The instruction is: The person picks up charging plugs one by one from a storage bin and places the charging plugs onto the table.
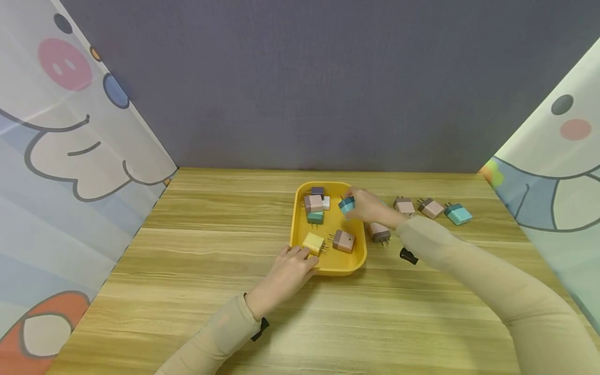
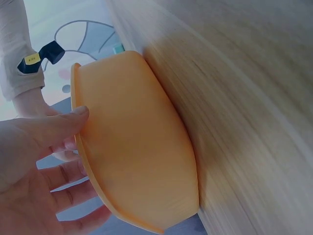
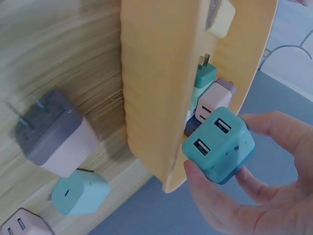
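Note:
A yellow plastic tray (image 1: 337, 272) stands on the wooden table. My left hand (image 1: 291, 270) grips its near-left rim, thumb on the outer side in the left wrist view and fingers over the edge. Between thumb and fingertips my right hand (image 1: 370, 207) pinches a teal USB charger (image 3: 220, 144) above the tray's right side, its two ports showing in the right wrist view. Inside the tray lie a yellow charger (image 1: 313, 242), a pink-brown charger (image 1: 344, 241), a green charger (image 1: 315, 217), a pink charger (image 1: 314, 203), a dark charger (image 1: 317, 191) and a small white one (image 1: 326, 202).
Right of the tray, several plug chargers lie on the table: a pink and grey one (image 1: 379, 232) close to its wall, two pink ones (image 1: 404, 205) farther right, and a teal one (image 1: 458, 214). A grey panel (image 1: 300, 88) rises behind the table, with printed curtains at both sides.

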A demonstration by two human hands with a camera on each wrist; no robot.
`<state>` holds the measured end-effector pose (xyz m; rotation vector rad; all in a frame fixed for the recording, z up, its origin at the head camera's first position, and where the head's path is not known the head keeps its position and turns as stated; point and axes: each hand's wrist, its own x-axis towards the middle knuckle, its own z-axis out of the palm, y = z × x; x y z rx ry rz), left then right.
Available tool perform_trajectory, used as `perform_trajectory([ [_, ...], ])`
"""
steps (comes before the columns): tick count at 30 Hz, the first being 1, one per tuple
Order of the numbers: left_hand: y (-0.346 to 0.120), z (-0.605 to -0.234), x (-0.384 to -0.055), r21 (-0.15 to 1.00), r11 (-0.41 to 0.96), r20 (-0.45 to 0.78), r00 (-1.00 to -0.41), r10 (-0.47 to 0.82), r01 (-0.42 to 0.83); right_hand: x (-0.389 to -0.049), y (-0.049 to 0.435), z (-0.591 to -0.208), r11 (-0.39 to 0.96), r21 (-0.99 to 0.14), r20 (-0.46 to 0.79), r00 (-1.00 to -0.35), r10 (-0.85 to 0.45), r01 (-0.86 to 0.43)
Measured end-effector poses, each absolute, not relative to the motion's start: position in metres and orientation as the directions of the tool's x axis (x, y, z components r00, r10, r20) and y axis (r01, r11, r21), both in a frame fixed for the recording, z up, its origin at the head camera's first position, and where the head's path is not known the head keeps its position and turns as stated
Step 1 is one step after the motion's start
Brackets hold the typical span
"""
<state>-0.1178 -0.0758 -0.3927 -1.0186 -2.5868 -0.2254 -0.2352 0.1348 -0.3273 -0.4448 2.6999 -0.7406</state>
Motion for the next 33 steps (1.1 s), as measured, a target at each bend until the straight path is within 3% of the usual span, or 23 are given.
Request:
perform_trajectory([
  [24,-0.076,-0.393,-0.118,0.023,0.728,0.373,-0.681,0.63,0.686,-0.231,0.169,-0.322,0.805,-0.566,-0.198,-0.92,-0.339,-0.175],
  [33,-0.075,-0.392,-0.118,0.032,0.731,0.364,-0.689,0.627,0.682,-0.23,0.185,-0.326,0.842,-0.517,-0.206,-0.932,-0.3,-0.156],
])
